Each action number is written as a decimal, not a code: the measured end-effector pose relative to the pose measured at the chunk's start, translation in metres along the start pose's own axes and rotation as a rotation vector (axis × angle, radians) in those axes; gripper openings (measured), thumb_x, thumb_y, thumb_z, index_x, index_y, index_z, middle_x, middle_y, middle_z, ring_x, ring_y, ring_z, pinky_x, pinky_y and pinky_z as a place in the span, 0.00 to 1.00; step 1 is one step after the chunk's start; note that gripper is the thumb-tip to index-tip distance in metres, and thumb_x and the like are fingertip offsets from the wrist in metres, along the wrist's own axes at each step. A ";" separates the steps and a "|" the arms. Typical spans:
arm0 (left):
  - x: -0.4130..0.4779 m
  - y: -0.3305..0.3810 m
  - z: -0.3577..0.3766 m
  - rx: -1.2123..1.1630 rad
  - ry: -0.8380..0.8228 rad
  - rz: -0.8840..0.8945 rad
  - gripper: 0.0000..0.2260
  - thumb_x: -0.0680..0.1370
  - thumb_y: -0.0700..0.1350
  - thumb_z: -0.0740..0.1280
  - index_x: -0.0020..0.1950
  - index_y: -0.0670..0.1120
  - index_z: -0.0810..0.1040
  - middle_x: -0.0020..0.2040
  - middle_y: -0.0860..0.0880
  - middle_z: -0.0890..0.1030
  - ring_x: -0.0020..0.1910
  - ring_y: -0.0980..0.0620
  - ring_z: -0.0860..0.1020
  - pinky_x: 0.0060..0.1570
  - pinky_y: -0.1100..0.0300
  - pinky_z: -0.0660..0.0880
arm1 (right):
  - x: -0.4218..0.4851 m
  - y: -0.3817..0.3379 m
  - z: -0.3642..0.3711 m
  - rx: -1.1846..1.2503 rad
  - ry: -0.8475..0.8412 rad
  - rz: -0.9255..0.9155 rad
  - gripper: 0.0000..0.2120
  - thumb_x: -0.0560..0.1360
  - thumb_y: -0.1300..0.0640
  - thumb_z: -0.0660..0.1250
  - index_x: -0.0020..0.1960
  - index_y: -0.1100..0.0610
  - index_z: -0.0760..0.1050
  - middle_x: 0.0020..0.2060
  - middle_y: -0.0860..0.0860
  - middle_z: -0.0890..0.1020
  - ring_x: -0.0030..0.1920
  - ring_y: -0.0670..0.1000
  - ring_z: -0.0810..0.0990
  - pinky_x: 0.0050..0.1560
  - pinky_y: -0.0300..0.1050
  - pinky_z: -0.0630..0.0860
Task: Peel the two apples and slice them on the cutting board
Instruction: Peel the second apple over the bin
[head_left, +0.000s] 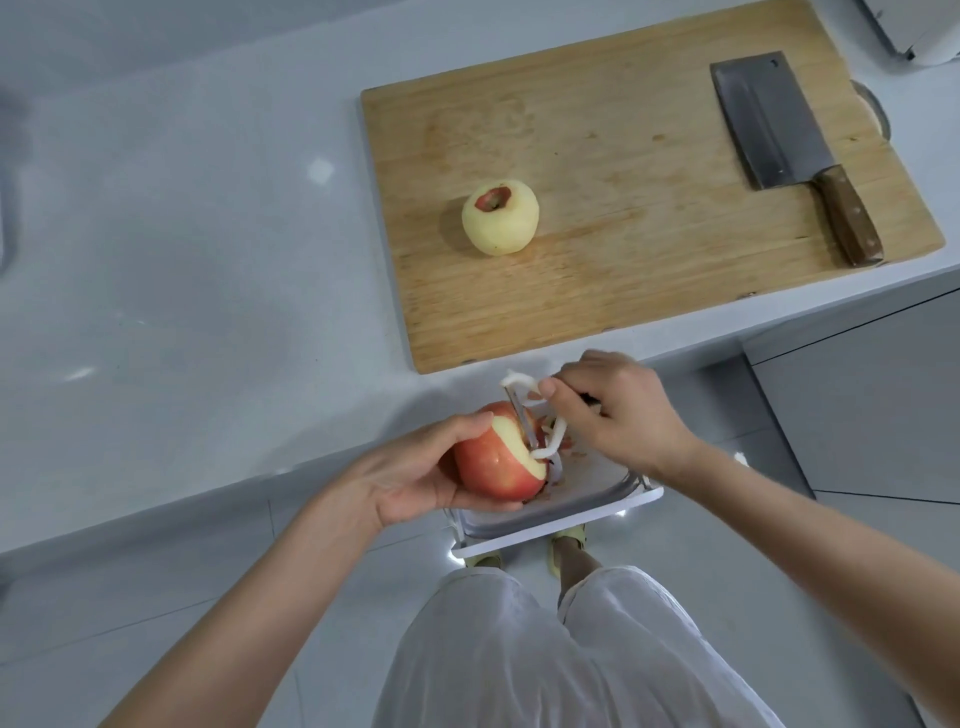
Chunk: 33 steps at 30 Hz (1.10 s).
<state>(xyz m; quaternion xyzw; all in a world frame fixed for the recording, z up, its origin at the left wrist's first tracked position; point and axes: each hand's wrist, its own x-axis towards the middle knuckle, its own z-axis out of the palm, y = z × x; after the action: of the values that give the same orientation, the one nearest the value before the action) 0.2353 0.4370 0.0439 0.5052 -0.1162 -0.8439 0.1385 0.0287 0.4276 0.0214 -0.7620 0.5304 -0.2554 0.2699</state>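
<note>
One apple left: left hand (415, 470) curls round the red apple (493, 470) over the bin (571, 512), right hand (621, 410) grips the peeler (521, 415), blade on skin. Next, rotate and strip the rest. Peeled apple (500, 221) sits on the far cutting board (623, 249), cleaver (774, 130) to its right.

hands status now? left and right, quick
Left hand: grip closed around the partly peeled apple.
Right hand: grip closed on the peeler, blade against that apple.
</note>
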 end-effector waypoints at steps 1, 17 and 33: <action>0.000 0.001 0.001 0.005 -0.006 -0.010 0.18 0.69 0.48 0.73 0.56 0.43 0.78 0.48 0.41 0.84 0.47 0.40 0.83 0.43 0.44 0.81 | 0.006 0.004 -0.002 -0.024 0.031 -0.089 0.23 0.78 0.47 0.57 0.28 0.57 0.70 0.23 0.43 0.64 0.29 0.46 0.65 0.32 0.43 0.67; -0.001 0.007 0.002 0.098 -0.090 0.021 0.18 0.68 0.48 0.65 0.56 0.42 0.77 0.49 0.40 0.83 0.47 0.39 0.83 0.43 0.45 0.80 | 0.035 -0.001 -0.007 0.018 -0.050 -0.341 0.26 0.80 0.43 0.54 0.34 0.56 0.79 0.25 0.44 0.73 0.32 0.43 0.66 0.37 0.42 0.65; 0.006 -0.008 -0.013 0.252 0.037 0.171 0.38 0.59 0.52 0.74 0.66 0.40 0.71 0.63 0.37 0.76 0.60 0.39 0.77 0.47 0.44 0.79 | -0.003 0.007 0.015 0.242 -0.209 0.152 0.25 0.77 0.44 0.59 0.30 0.62 0.68 0.25 0.52 0.68 0.31 0.49 0.69 0.37 0.50 0.69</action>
<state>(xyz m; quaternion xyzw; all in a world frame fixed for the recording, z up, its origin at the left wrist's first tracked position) 0.2429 0.4416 0.0301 0.5221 -0.2613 -0.7983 0.1476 0.0335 0.4311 0.0055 -0.7041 0.5207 -0.2156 0.4320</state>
